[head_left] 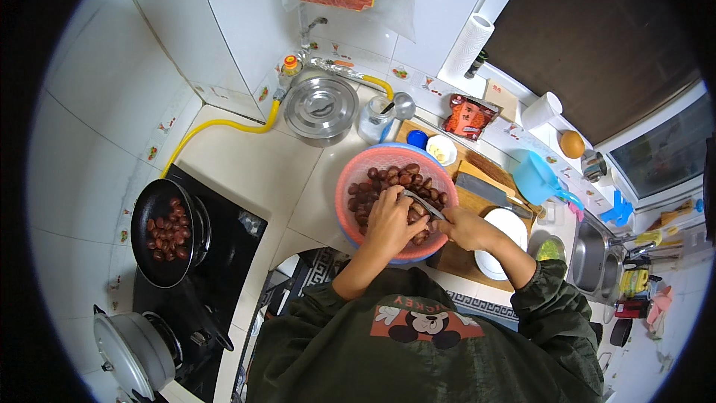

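Observation:
A pink basket (345,179) sits inside a blue basin (409,257) on the counter. It holds many brown chestnuts (406,174). My left hand (389,218) is over the basket, its fingers closed around a chestnut (415,214). From the right, my right hand (468,228) grips a small knife (426,204), its narrow metal blade lying against the left fingers and the chestnut. The knife's handle is mostly hidden in my right hand.
A black frying pan (164,265) with chestnuts stands on the hob at left, near a lidded pot (134,343). Right of the basket are a cutting board (455,260), a cleaver (481,189) and a white plate (501,224). A steel pot (322,108) stands behind; the sink (590,250) is far right.

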`<state>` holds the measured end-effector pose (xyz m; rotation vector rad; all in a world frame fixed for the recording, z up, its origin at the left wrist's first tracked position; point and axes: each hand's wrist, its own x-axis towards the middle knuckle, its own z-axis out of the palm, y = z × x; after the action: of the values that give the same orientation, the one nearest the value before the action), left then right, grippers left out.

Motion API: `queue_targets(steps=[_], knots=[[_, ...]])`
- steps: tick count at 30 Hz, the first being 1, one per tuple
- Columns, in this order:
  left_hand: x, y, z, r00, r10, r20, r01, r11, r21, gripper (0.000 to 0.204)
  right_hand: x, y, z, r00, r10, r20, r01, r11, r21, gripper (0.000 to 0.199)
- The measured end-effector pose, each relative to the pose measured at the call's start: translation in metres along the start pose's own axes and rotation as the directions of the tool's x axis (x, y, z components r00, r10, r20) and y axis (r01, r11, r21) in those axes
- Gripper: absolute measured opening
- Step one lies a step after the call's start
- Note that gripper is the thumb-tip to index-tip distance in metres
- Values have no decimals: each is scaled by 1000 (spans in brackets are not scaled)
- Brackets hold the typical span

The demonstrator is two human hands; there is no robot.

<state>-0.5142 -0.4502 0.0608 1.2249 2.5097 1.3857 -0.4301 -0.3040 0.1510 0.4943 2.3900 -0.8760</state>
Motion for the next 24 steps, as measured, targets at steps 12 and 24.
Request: queue_targets(steps=[12,24], knots=[[-4,-5,-12,996,-28,-85,26,999,-27,39,1,-27,-7,996,-82,21,82,997,-4,38],[-4,-3,-26,999,-36,-39,37,998,47,37,-3,-31,-4,991,-137,-3,137,990,-24,35]])
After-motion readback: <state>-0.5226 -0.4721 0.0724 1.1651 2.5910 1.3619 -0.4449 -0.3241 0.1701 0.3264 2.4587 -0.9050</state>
